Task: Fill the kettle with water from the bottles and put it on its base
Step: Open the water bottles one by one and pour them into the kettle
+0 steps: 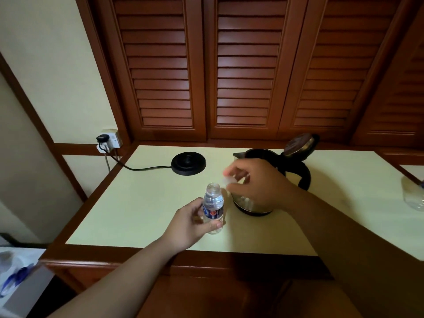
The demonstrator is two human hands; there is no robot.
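My left hand (pixel 190 222) grips a small clear water bottle (pixel 213 206) with a blue label, upright on the pale table, its mouth uncapped. My right hand (pixel 254 184) hovers just right of the bottle's mouth and pinches the white cap (pixel 228 181) between thumb and fingers. Behind that hand stands the steel kettle (pixel 251 206) with a black handle (pixel 304 177) and its lid (pixel 298 144) flipped up. The round black base (pixel 188 166) lies apart at the back left, nothing on it.
The base's cord (pixel 142 168) runs left to a wall socket (pixel 109 140). Another clear bottle (pixel 414 196) lies at the table's right edge. Wooden louvred doors (pixel 243 70) close off the back. The pale table (pixel 142 216) has a wooden rim.
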